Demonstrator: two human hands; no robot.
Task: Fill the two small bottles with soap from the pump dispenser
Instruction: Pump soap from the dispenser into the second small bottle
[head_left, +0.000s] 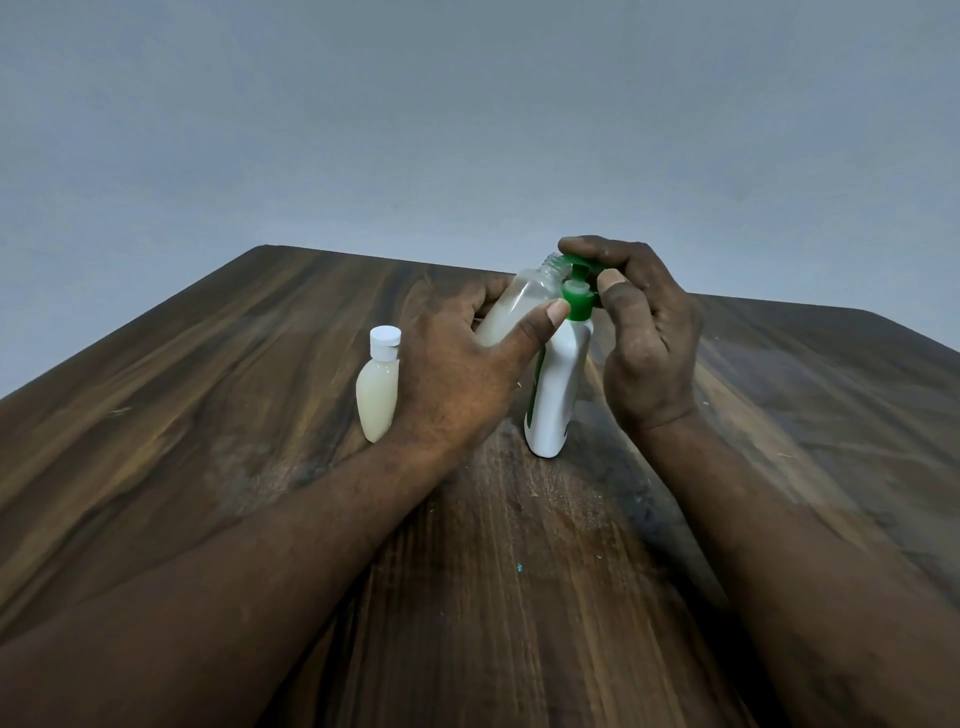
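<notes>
**Open bottle held at the pump spout, capped bottle standing at the left**

The pump dispenser (553, 395) stands upright on the dark wooden bench (208, 415), a little right of the centre of the frame. Its body is white with a green stripe on one side, and it has a green collar and a green pump head (584, 262) on top.

The right hand (644, 332) is over the dispenser from the right side. Its fingers (592, 247) lie curled on top of the pump head, and the thumb is bent near the green collar. The fingers are closed on the pump head; how far the head is pressed down I cannot tell.

The left hand (457, 364) holds a small clear bottle (519, 306), which is tilted so that its open threaded neck points up and to the right, just beside the spout of the pump. The thumb lies across the front of the bottle and the other fingers are wrapped behind it, so the hand is clamped on the bottle. The bottle has no cap, and pale cloudy liquid is visible in its lower part.

A second small bottle (378, 392) stands upright on the bench at the left of the left hand, touching or almost touching the edge of that hand. It is closed with a white cap (385, 343) and is nearly full of the same pale liquid.

Behind the bench, in the upper part of the frame, there is a plain grey wall (467, 114).
</notes>
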